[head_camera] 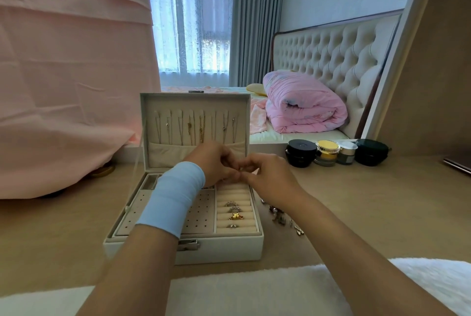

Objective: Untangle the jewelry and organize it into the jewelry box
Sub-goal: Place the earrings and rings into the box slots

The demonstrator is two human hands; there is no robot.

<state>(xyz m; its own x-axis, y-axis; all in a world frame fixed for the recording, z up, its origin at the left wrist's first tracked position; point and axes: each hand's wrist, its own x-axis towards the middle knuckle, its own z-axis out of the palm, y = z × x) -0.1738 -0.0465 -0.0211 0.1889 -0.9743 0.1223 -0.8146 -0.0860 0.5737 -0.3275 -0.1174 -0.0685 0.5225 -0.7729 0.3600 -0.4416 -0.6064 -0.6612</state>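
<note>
We see the jewelry box (229,249) standing open on the table (369,203), its lid upright at the 12 o'clock side. Thin necklaces (193,127) hang in a row inside the lid, above a small pocket. In the tray, the ring rolls at the 3 o'clock side hold four rings (235,216), one of them gold. The panel with small holes (202,213) lies beside them, partly under the left forearm.

Both hands are over the back part of the tray, in front of the lid pocket. The left hand (214,162) has its fingers curled, and its tips meet the tips of the right hand (270,178), which are also curled inward. Whatever is between the fingertips is too small to see, so we cannot tell if they hold something. A light blue wristband (173,203) covers the left wrist.

A little heap of loose jewelry (280,216) lies on the table just beside the box, at its 3 o'clock (the pieces are too small to name). Four cosmetic jars (328,153) stand at about 2 o'clock from the box, well apart from it.
</note>
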